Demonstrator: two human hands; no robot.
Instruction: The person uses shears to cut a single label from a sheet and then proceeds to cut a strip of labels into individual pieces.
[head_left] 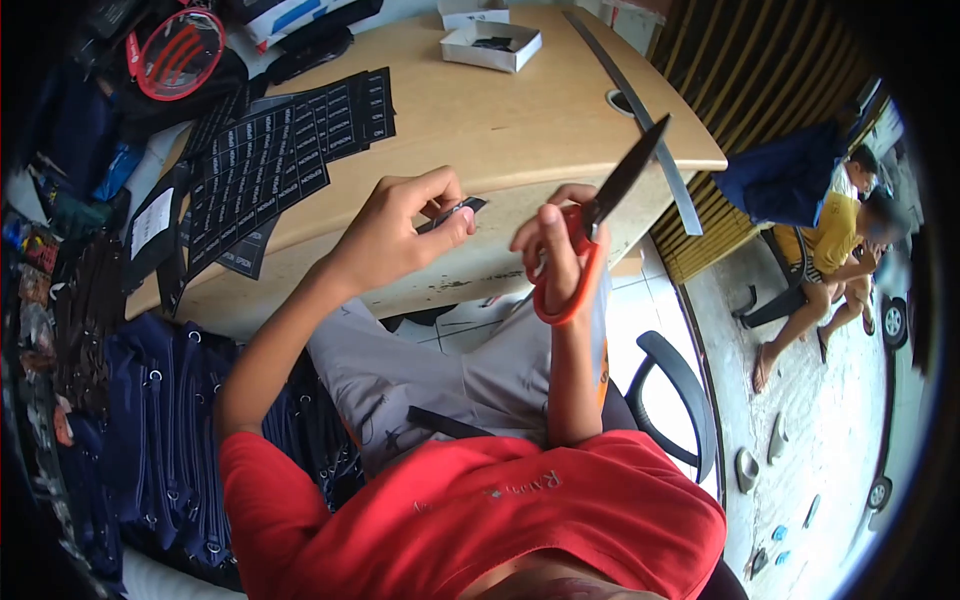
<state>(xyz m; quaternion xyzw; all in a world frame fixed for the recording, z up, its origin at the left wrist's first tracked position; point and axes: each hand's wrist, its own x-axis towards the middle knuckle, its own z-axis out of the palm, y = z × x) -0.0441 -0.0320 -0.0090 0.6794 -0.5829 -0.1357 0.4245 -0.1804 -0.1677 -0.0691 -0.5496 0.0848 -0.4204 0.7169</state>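
Between the thumb and fingers of my left hand [395, 228] is a small black label piece [474, 205], mostly covered by the fingertips. My right hand [562, 258] has its fingers through the red handles of a pair of scissors [630, 175]. Their dark blades look closed and point up and away to the right, apart from the label piece. Both hands are over the near edge of the wooden table [470, 130]. Beyond my left hand lie overlapping black sheets [265, 155] printed with rows of white EPSON lettering.
A white box [490, 48] with dark pieces inside stands at the back. A long metal ruler [612, 75] overhangs the table's right edge. Dark blue bags [160, 430] are stacked at left. A chair [690, 400] is at right, and another person [840, 240] sits beyond.
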